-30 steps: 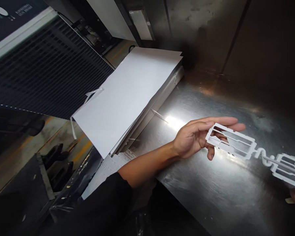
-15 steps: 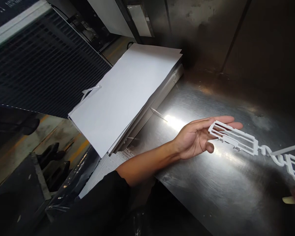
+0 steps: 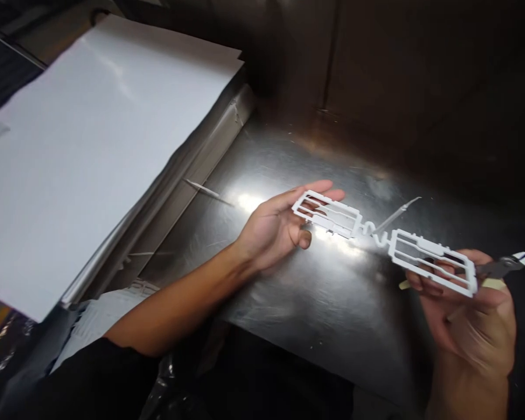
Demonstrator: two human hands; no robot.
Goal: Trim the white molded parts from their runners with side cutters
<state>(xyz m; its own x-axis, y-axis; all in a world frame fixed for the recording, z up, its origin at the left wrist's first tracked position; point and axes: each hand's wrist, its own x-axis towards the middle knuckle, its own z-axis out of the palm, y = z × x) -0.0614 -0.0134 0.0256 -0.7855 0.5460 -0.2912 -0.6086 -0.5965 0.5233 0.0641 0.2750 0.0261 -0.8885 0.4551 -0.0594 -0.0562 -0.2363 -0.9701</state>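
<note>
A white plastic moulding of two slotted frames (image 3: pixel 326 221), joined by a curved runner with a thin sprue (image 3: pixel 394 216) sticking up, spans my two hands above the metal table. My left hand (image 3: pixel 269 233) holds the left frame, its fingers behind the frame's end and its thumb curled below. My right hand (image 3: pixel 481 332) supports the right frame on its fingers. Side cutters (image 3: pixel 503 267) are also in my right hand, their jaws pointing right and a pale yellow handle tip showing on the left. The right frame partly hides the cutters.
A stack of large white sheets (image 3: pixel 131 116) stands on the left. Below it lies a pile of white plastic pieces (image 3: pixel 107 315). A thin white stick (image 3: pixel 207 191) rests on the shiny metal table (image 3: pixel 306 326) beside the stack. A dark wall (image 3: pixel 398 87) rises behind.
The view has swung right, bringing my right hand, the cutters and the whole right frame into sight. The moulding stays held in my left hand.
</note>
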